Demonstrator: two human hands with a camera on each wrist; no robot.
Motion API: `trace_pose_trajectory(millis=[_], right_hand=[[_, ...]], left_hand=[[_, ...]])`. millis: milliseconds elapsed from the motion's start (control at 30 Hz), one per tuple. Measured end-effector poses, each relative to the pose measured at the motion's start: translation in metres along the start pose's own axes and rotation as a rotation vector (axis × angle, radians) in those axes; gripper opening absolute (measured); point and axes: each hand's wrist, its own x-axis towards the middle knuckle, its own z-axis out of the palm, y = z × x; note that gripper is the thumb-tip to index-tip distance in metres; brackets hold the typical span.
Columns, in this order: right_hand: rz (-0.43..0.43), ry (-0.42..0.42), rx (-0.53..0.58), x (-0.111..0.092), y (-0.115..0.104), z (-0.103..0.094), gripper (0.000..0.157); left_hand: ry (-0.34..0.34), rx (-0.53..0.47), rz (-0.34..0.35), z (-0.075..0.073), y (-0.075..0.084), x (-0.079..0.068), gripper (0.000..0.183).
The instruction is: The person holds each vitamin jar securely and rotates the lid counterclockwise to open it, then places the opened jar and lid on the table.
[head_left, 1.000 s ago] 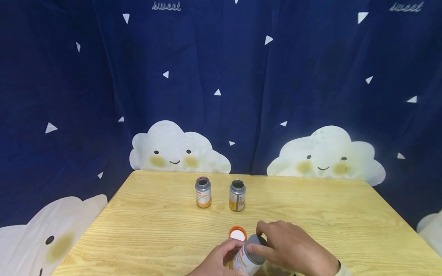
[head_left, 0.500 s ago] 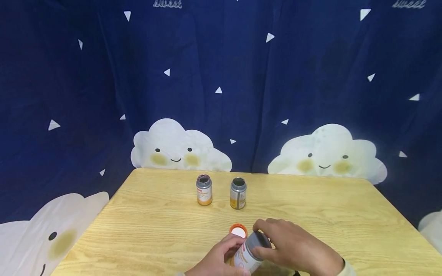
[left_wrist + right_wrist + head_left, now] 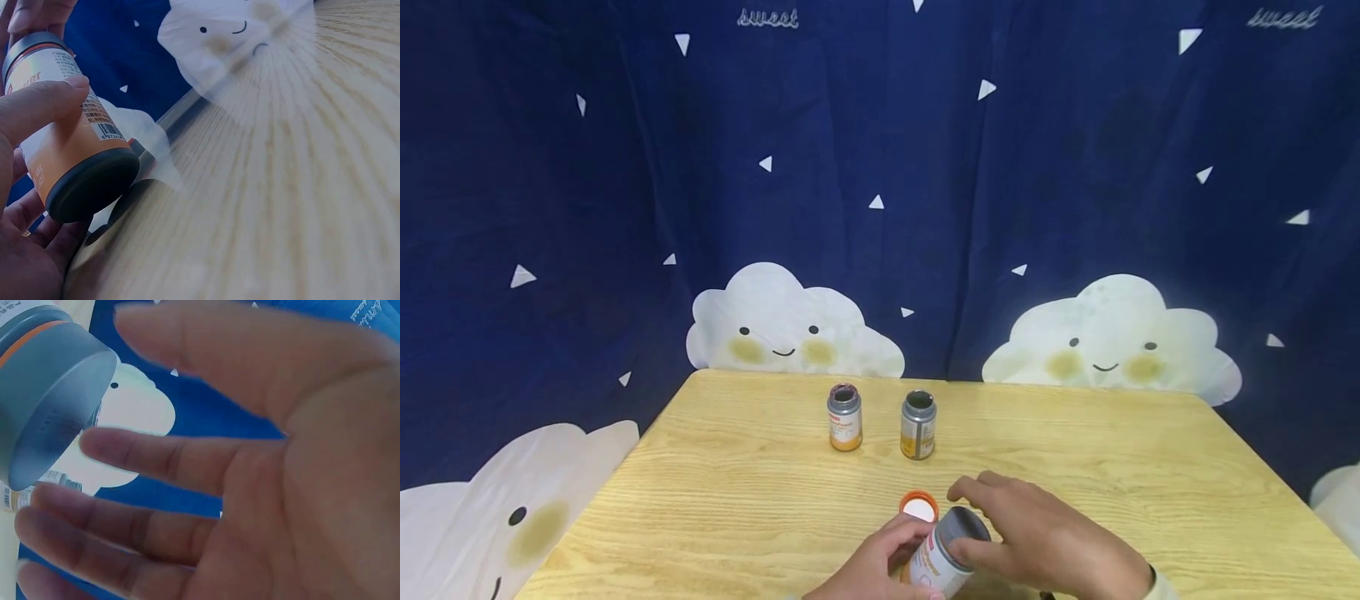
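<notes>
My left hand (image 3: 874, 565) grips a supplement bottle (image 3: 931, 570), white and orange, near the table's front edge. Tilted to the right, the bottle has a grey cap (image 3: 962, 525) on its top. In the left wrist view the thumb (image 3: 44, 106) presses the bottle's label, and the dark base points down. Around the cap is my right hand (image 3: 1048, 537), its fingers spread. The right wrist view shows those fingers loosely extended and a gap between them and the cap (image 3: 62, 409). An upturned lid (image 3: 919, 506) with an orange rim and white liner lies just behind the left hand.
Two uncapped bottles of the same kind stand farther back on the wooden table (image 3: 760, 500): one on the left (image 3: 846, 423), another on the right (image 3: 918, 432). A dark blue curtain (image 3: 820, 167) with printed clouds hangs behind the table.
The right hand's fingers have loosened from the cap and spread apart. The left hand keeps its grip on the bottle, which has barely shifted. The standing bottles and upturned lid stay put.
</notes>
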Motion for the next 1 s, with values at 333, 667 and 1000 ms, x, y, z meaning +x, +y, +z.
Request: trace_pose_trajectory(millis=[333, 667, 1000], right_hand=[[0.038, 0.05, -0.055, 0.0033, 0.0029, -0.0005, 0.034], [0.04, -0.003, 0.023, 0.0068, 0.0034, -0.0026, 0.03], [0.007, -0.106, 0.094, 0.0039, 0.0066, -0.0059, 0.021]], left_hand=[[-0.011, -0.008, -0.005, -0.0004, 0.0009, 0.0014, 0.051], [-0.009, -0.008, -0.038, -0.0025, 0.0038, 0.0025, 0.052], [-0.005, 0.006, -0.061, -0.0037, 0.0026, 0.0019, 0.051]])
